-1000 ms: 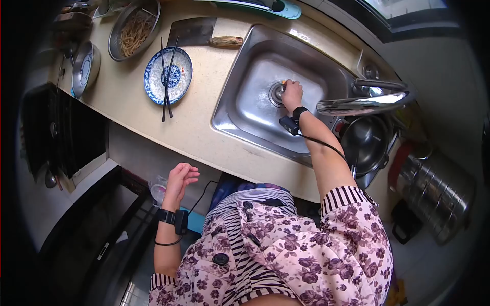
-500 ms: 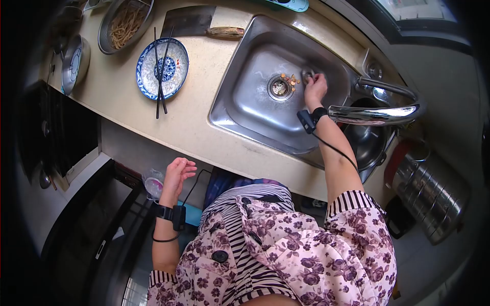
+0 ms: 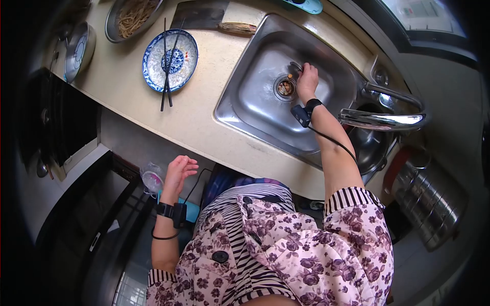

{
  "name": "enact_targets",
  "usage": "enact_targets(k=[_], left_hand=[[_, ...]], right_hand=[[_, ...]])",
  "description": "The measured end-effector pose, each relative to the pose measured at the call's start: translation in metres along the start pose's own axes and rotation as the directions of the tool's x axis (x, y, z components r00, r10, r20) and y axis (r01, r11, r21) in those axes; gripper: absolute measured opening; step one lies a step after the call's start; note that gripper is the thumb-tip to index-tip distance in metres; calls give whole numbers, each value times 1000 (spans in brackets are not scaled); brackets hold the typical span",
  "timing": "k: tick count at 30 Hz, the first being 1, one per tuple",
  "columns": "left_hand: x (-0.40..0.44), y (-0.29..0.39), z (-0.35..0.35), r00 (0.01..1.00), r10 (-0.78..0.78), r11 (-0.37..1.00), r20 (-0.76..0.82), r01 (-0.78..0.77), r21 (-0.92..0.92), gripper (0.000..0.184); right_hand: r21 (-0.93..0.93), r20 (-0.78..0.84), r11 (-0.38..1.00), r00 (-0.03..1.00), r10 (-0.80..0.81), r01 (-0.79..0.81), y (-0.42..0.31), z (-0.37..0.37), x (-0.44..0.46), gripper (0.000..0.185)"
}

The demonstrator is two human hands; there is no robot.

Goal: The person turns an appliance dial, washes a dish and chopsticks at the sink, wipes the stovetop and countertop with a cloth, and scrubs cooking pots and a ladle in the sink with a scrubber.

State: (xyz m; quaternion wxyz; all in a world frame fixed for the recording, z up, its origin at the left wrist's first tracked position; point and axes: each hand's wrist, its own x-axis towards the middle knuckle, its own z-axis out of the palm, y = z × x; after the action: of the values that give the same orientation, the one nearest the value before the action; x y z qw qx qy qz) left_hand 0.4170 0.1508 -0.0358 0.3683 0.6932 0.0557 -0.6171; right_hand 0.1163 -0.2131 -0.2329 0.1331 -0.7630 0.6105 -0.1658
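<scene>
Inside the steel sink [image 3: 250, 76], my right hand [image 3: 308, 81] is closed on a small round metal drain cover [image 3: 295, 67], seen edge-on and partly hidden by the fingers. Just left of this hand is the drain [image 3: 285, 88], with orange and pale food scraps [image 3: 286, 87] lying in it. One small orange piece [image 3: 290, 76] rests at the drain's upper rim. My left hand [image 3: 180, 171] hangs in front of the counter edge, fingers loosely curled and slightly apart, holding nothing.
A chrome faucet [image 3: 383, 121] arches close to my right forearm. On the counter [image 3: 204, 109] are a blue-and-white plate [image 3: 153, 66] with black chopsticks [image 3: 166, 76] across it, a cleaver [image 3: 201, 15], a bowl of pale strips [image 3: 137, 20] and another bowl [image 3: 80, 51].
My right hand has moved left toward the drain with the drain cover. Scraps that lay beside the drain are now mostly in it. My left hand has hardly moved; the view has shifted slightly.
</scene>
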Motion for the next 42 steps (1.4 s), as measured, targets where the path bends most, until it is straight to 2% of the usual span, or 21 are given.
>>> enact_targets(k=[2, 4, 7, 10, 12, 13, 15, 18, 20, 21, 22, 25, 28, 30, 31, 32, 34, 35, 37, 39, 42], left_hand=[[-6, -8, 1, 1000, 13, 1000, -4, -13, -14, 19], [-7, -11, 2, 1000, 22, 1000, 3, -22, -21, 19], [-8, -15, -1, 1000, 20, 1000, -2, -20, -19, 20], [-14, -25, -2, 1000, 15, 1000, 6, -15, -12, 19], [-12, -24, 0, 1000, 14, 1000, 26, -14, 5, 19], [-15, -22, 1, 1000, 19, 1000, 22, -19, 9, 19], [-23, -29, 7, 999, 49, 999, 22, -49, 5, 19], [-24, -32, 8, 997, 64, 998, 31, -64, 7, 19], [-27, -27, 10, 997, 76, 997, 21, -76, 17, 19], [-28, -25, 9, 996, 83, 996, 14, -83, 16, 19], [-37, -43, 12, 996, 94, 995, 12, -94, 14, 20], [-38, -43, 14, 993, 115, 993, -14, -115, 23, 19], [-34, -38, 9, 987, 151, 989, -50, -150, 13, 20], [-33, -35, 8, 981, 176, 984, -80, -175, 19, 25], [-32, -27, 9, 974, 200, 980, -107, -199, 17, 27], [-31, -20, 10, 965, 225, 974, -133, -225, 15, 30], [-26, -6, 9, 943, 280, 960, -178, -280, 22, 33], [-21, 1, 5, 930, 309, 950, -199, -309, 31, 33], [-10, 13, -3, 882, 397, 918, -253, -387, 92, 40], [2, 31, -3, 759, 559, 826, -333, -478, 298, 45], [31, 64, -15, 600, 699, 708, -389, -503, 496, 53]], right_hand=[[13, 117, 991, 984, -134, 133, 0, -3, -10, 16], [0, 304, 984, 937, -170, 178, 4, -2, -23, 15], [-13, 128, 994, 986, 107, -106, 20, -12, -32, 15], [-208, 0, 933, 954, 300, -294, 41, -35, -47, 16], [-187, 111, 854, 853, 510, -486, 40, -41, -57, 19], [-153, 123, 851, 845, 520, -502, 37, -39, -66, 20], [-150, 220, 897, 870, 441, -417, 33, -42, -89, 21], [26, 229, 914, 892, 390, -406, 33, -25, -97, 23], [146, 209, 848, 854, 476, -509, 32, -16, -87, 28], [149, 214, 802, 811, 544, -578, 32, -12, -79, 30], [184, 229, 763, 782, 579, -619, 44, -15, -87, 31], [298, 239, 689, 751, 616, -661, 53, 4, -63, 33], [229, 275, 654, 692, 668, -721, 48, 12, -41, 32], [387, 408, 486, 618, 672, -783, 49, 19, -38, 29], [465, 471, 415, 615, 632, -782, 69, 47, -37, 34], [344, 406, 608, 697, 590, -715, 69, 51, -34, 31], [38, 290, 808, 780, 554, -588, 26, 7, -34, 40], [99, 349, 827, 797, 492, -554, 17, -3, -33, 42], [212, 137, 905, 928, 346, -369, -4, -11, -38, 37], [310, -66, 934, 976, 205, -176, -34, -24, -40, 25], [535, -75, 845, 996, 56, -7, -99, -64, -50, 15]])
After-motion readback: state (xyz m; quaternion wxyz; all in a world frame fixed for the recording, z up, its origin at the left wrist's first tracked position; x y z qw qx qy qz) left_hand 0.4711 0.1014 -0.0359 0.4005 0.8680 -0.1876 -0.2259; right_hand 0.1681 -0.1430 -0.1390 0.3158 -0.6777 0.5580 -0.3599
